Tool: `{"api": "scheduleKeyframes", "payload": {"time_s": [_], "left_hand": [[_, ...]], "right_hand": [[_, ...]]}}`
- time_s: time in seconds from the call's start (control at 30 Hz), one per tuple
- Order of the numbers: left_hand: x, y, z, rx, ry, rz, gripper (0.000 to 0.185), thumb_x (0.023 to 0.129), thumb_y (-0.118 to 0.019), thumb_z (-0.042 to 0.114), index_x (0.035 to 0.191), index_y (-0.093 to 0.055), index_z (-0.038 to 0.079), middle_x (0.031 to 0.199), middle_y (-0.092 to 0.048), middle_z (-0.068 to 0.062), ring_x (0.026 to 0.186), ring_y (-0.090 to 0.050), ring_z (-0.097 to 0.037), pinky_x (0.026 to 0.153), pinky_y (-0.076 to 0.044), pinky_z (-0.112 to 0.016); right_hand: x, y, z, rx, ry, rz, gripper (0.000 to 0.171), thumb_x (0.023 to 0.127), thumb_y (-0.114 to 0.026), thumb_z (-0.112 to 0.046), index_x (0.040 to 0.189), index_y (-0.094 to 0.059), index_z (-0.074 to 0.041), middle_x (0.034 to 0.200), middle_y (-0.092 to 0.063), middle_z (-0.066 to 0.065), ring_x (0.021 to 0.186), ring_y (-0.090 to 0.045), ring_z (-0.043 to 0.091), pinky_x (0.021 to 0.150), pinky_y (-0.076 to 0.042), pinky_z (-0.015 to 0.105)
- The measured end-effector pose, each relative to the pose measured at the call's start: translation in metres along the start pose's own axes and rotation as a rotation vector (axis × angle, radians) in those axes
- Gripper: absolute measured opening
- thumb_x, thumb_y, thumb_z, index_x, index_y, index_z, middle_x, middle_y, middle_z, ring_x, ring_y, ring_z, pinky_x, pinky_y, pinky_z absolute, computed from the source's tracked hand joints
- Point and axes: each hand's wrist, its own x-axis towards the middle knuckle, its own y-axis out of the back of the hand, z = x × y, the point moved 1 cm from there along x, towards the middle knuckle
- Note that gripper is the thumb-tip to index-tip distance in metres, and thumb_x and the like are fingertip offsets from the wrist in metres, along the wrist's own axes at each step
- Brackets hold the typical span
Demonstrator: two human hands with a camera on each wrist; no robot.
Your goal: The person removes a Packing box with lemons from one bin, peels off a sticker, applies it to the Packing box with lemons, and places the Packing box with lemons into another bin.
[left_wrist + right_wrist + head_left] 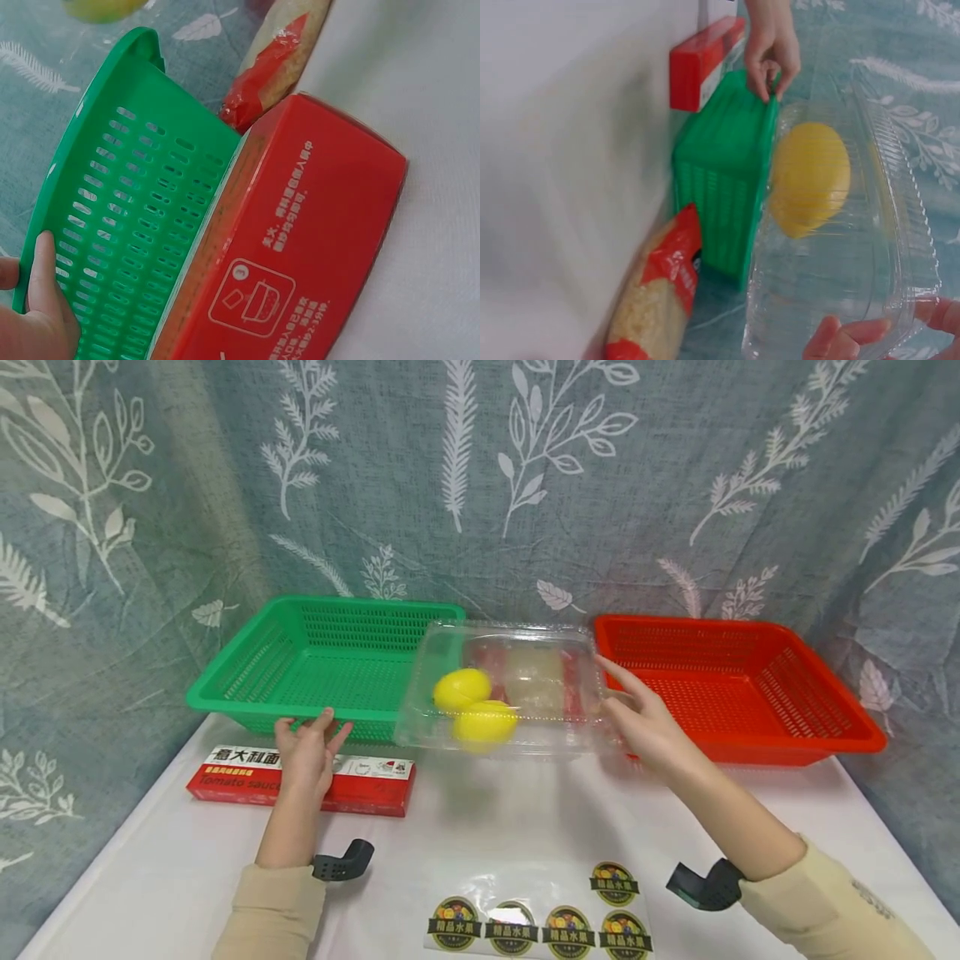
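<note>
1. Between the two baskets, raised off the tabletop (465, 814): a clear plastic clamshell box (517, 689), transparent, ribbed rim, tilted. Two yellow lemons (472, 706) lie inside at its lower left end.
2. Right hand (645, 722) holds the box at its right edge; in the right wrist view the fingers (840, 341) pinch the rim, thumb and fingertips curled over it.
3. Left hand (303, 756) grips the near rim of the green basket (330, 660); fingers (45, 277) hooked over the edge, thumb outside. The basket's near side is lifted.
4. Red tomato sauce carton (360, 781) lies just in front of the green basket, partly under the left hand.
5. Seen through the box: a packet of pasta (536, 681), red ends, on the tabletop.
6. Red basket (735, 685) stands right of the box.
7. Sheet of round fruit stickers (540, 922) at the near tabletop edge.
</note>
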Motion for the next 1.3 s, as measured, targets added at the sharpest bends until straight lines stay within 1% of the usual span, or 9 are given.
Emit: {"api": "scheduleKeyframes", "payload": {"time_s": [0.03, 0.1, 0.2, 0.3, 0.47, 0.57, 0.67, 0.93, 1.3], "left_hand": [[0.0, 0.0, 0.0, 0.001, 0.001, -0.001, 0.034, 0.093, -0.048, 0.006, 0.115, -0.024, 0.016, 0.106, -0.036, -0.003, 0.102, -0.047, -0.017, 0.084, -0.048, -0.025], [0.001, 0.0, 0.0, 0.0, 0.002, -0.001, 0.035, 0.093, -0.048, 0.006, 0.115, -0.023, 0.016, 0.106, -0.035, -0.003, 0.102, -0.046, -0.016, 0.085, -0.047, -0.025], [0.002, 0.0, 0.0, 0.006, 0.001, -0.001, 0.034, 0.093, -0.048, 0.007, 0.115, -0.023, 0.016, 0.106, -0.035, -0.003, 0.101, -0.046, -0.016, 0.086, -0.047, -0.025], [0.002, 0.001, 0.0, 0.003, 0.002, 0.0, 0.033, 0.093, -0.047, 0.006, 0.114, -0.023, 0.017, 0.106, -0.035, -0.003, 0.099, -0.047, -0.015, 0.087, -0.046, -0.026], [0.004, 0.001, 0.0, 0.004, -0.004, -0.003, 0.035, 0.093, -0.048, 0.007, 0.115, -0.023, 0.016, 0.107, -0.036, -0.003, 0.097, -0.047, -0.014, 0.088, -0.046, -0.028], [0.003, 0.001, 0.0, 0.011, -0.006, 0.002, 0.037, 0.093, -0.048, 0.007, 0.117, -0.022, 0.014, 0.107, -0.035, -0.003, 0.097, -0.048, -0.014, 0.087, -0.046, -0.028], [0.002, 0.001, 0.001, 0.014, 0.0, 0.001, 0.038, 0.093, -0.047, 0.007, 0.118, -0.02, 0.013, 0.106, -0.035, -0.003, 0.097, -0.047, -0.014, 0.087, -0.046, -0.027], [0.0, 0.0, 0.001, 0.005, -0.002, 0.003, 0.036, 0.093, -0.048, 0.007, 0.117, -0.021, 0.012, 0.105, -0.035, -0.003, 0.097, -0.047, -0.014, 0.087, -0.047, -0.027], [0.0, 0.0, -0.001, 0.013, 0.0, 0.01, 0.032, 0.093, -0.048, 0.007, 0.113, -0.025, 0.018, 0.107, -0.038, -0.002, 0.096, -0.049, -0.013, 0.082, -0.049, -0.025]], "right_hand": [[-0.002, 0.001, 0.002, 0.005, 0.006, 0.002, 0.061, 0.089, -0.037, -0.011, 0.145, -0.022, -0.031, 0.14, -0.034, 0.018, 0.064, -0.04, 0.015, 0.045, -0.03, 0.023], [-0.006, 0.002, 0.007, 0.025, 0.019, 0.002, 0.061, 0.09, -0.038, -0.01, 0.145, -0.022, -0.029, 0.141, -0.031, 0.021, 0.057, -0.035, 0.012, 0.046, -0.031, 0.023], [-0.011, 0.002, 0.012, 0.056, 0.028, -0.003, 0.061, 0.09, -0.037, -0.007, 0.146, -0.021, -0.026, 0.142, -0.028, 0.023, 0.055, -0.033, 0.011, 0.048, -0.032, 0.023], [-0.017, 0.003, 0.017, 0.071, 0.023, -0.003, 0.062, 0.09, -0.037, -0.007, 0.146, -0.021, -0.025, 0.141, -0.029, 0.023, 0.058, -0.037, 0.011, 0.052, -0.035, 0.023], [-0.025, 0.005, 0.025, 0.073, 0.008, 0.011, 0.061, 0.09, -0.037, -0.005, 0.147, -0.02, -0.023, 0.138, -0.034, 0.024, 0.078, -0.05, 0.015, 0.059, -0.04, 0.024], [-0.03, 0.006, 0.03, 0.076, 0.007, 0.012, 0.06, 0.092, -0.036, -0.005, 0.147, -0.019, -0.022, 0.138, -0.034, 0.025, 0.094, -0.053, 0.021, 0.066, -0.044, 0.027], [-0.034, 0.005, 0.036, 0.085, 0.002, 0.008, 0.059, 0.092, -0.035, -0.005, 0.147, -0.018, -0.021, 0.139, -0.033, 0.025, 0.102, -0.051, 0.027, 0.072, -0.046, 0.029], [-0.043, 0.003, 0.051, 0.076, -0.014, 0.007, 0.06, 0.093, -0.037, -0.006, 0.147, -0.018, -0.023, 0.14, -0.032, 0.026, 0.105, -0.052, 0.032, 0.073, -0.046, 0.033], [-0.047, -0.001, 0.067, 0.073, -0.007, 0.02, 0.06, 0.092, -0.038, -0.002, 0.146, -0.02, -0.019, 0.137, -0.033, 0.029, 0.089, -0.056, 0.025, 0.065, -0.046, 0.031]]}}
